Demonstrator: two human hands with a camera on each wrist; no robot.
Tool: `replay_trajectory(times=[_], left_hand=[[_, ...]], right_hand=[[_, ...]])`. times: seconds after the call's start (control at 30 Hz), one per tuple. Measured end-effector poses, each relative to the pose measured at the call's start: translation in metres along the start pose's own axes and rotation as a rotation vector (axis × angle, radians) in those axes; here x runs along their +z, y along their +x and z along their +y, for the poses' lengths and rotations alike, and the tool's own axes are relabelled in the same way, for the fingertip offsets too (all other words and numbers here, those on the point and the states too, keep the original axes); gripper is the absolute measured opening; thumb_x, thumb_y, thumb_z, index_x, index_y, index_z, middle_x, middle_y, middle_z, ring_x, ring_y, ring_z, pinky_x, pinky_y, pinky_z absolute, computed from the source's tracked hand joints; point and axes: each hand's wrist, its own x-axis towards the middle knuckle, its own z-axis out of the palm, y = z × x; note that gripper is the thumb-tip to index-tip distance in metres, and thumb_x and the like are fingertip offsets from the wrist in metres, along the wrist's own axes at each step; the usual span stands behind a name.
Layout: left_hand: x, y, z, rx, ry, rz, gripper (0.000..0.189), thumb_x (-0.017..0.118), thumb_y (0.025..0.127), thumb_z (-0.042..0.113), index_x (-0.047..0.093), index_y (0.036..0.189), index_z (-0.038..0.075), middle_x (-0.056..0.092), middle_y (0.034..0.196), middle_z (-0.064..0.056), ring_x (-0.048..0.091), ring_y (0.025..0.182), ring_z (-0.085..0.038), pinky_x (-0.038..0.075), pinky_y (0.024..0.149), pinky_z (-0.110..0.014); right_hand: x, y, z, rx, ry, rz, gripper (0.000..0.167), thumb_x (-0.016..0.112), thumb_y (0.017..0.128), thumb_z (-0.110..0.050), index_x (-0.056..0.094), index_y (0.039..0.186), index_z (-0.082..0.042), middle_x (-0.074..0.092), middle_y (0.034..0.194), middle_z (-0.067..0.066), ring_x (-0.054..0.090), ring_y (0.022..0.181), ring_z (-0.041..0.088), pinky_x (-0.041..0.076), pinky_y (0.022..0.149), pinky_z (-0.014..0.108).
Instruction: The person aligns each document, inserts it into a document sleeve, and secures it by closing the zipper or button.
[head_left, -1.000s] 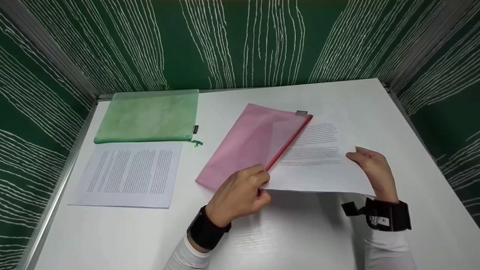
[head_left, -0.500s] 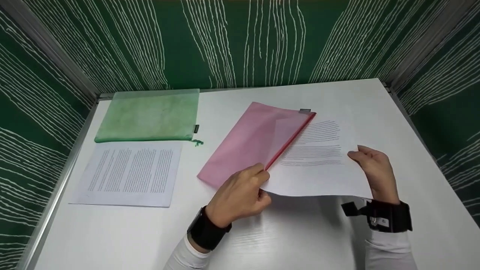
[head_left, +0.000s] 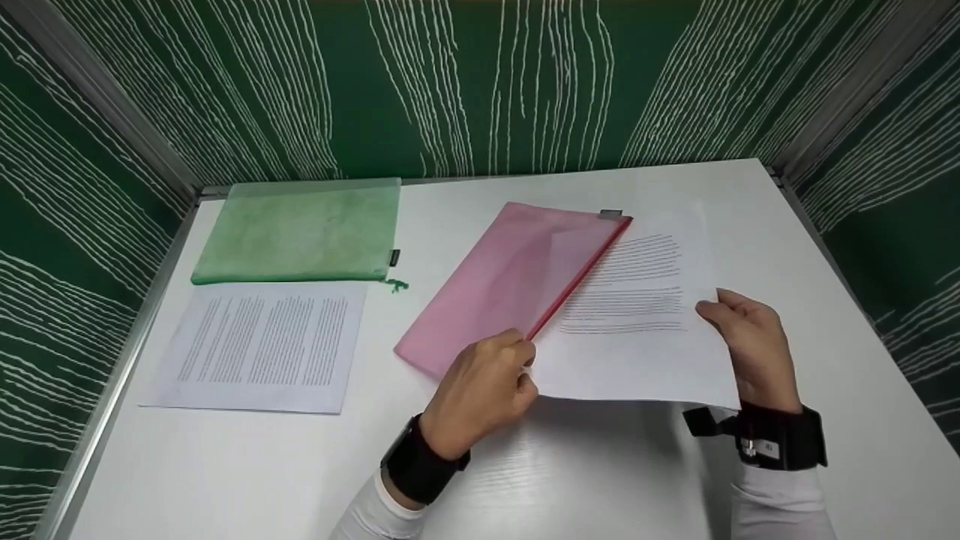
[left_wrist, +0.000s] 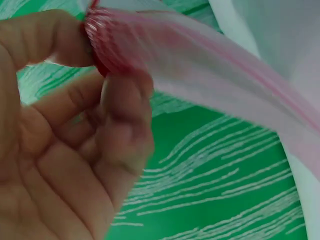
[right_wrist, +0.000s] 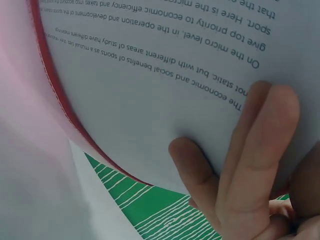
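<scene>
A pink zip folder (head_left: 487, 277) with a red zipper edge (head_left: 577, 286) lies at an angle, its mouth to the right. My left hand (head_left: 484, 386) pinches the near corner of that mouth; the left wrist view shows the red zipper end (left_wrist: 107, 42) between thumb and finger. A printed sheet of paper (head_left: 622, 360) is partly inside the folder and sticks out to the right, raised at the near side. My right hand (head_left: 754, 345) holds its right edge, thumb on top; fingers (right_wrist: 260, 150) lie against the printed underside (right_wrist: 135, 115) in the right wrist view.
On the left of the white table (head_left: 225, 480) lies a green zip folder (head_left: 300, 232) with a green pull cord (head_left: 396, 285). Printed paper (head_left: 259, 345) lies just in front of it. Green walls with white lines (head_left: 480, 90) enclose the table's back and sides.
The pink folder's far end has shifted slightly right and away from me. The paper's near edge has come lower, toward me. Both hands keep their hold.
</scene>
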Motion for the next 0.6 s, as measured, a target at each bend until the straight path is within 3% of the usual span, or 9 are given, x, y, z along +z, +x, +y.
replay_trajectory(times=[0.2, 0.4, 0.6], left_hand=[[0.007, -0.001, 0.009, -0.145, 0.035, 0.068, 0.030, 0.061, 0.064, -0.019, 0.048, 0.060, 0.008, 0.034, 0.062, 0.005, 0.031, 0.056, -0.007, 0.029, 0.049, -0.020], [0.012, -0.001, 0.012, -0.167, 0.083, 0.114, 0.031, 0.065, 0.070, -0.021, 0.050, 0.064, 0.005, 0.039, 0.063, 0.000, 0.037, 0.055, -0.008, 0.038, 0.049, -0.023], [0.013, -0.002, 0.011, -0.187, 0.128, 0.102, 0.016, 0.067, 0.073, -0.017, 0.066, 0.081, -0.004, 0.051, 0.072, -0.005, 0.056, 0.059, -0.017, 0.051, 0.056, -0.029]], right_hand=[[0.009, -0.008, -0.001, -0.093, -0.025, -0.008, 0.057, 0.053, 0.106, -0.012, 0.031, 0.148, 0.019, 0.076, 0.105, 0.001, 0.076, 0.082, 0.017, 0.060, 0.060, 0.030], [0.019, -0.012, -0.002, -0.147, -0.041, 0.001, 0.046, 0.050, 0.106, -0.007, 0.040, 0.142, 0.020, 0.076, 0.106, 0.003, 0.075, 0.082, 0.016, 0.060, 0.061, 0.029], [0.025, -0.013, -0.003, -0.146, -0.001, 0.051, 0.047, 0.049, 0.105, -0.004, 0.038, 0.143, 0.021, 0.075, 0.106, 0.000, 0.074, 0.087, 0.014, 0.059, 0.064, 0.028]])
